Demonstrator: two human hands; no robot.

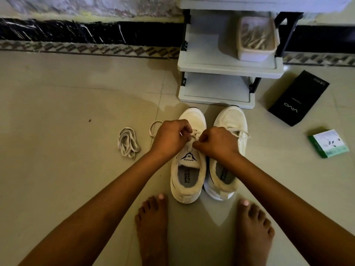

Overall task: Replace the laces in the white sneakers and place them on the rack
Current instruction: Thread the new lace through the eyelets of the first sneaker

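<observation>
Two white sneakers stand side by side on the floor just in front of the grey shoe rack (228,67). Over the left sneaker (189,169), the left hand (171,138) and right hand (217,144) each pinch its white lace (194,133) with closed fingers. The right sneaker (227,120) touches it. A loose lace bundle (127,144) lies left of the sneakers.

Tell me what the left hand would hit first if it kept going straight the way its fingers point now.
The left hand points right, across the left sneaker. It would probably meet the right hand first, which sits right beside it over the laces; depth between them is unclear.
</observation>
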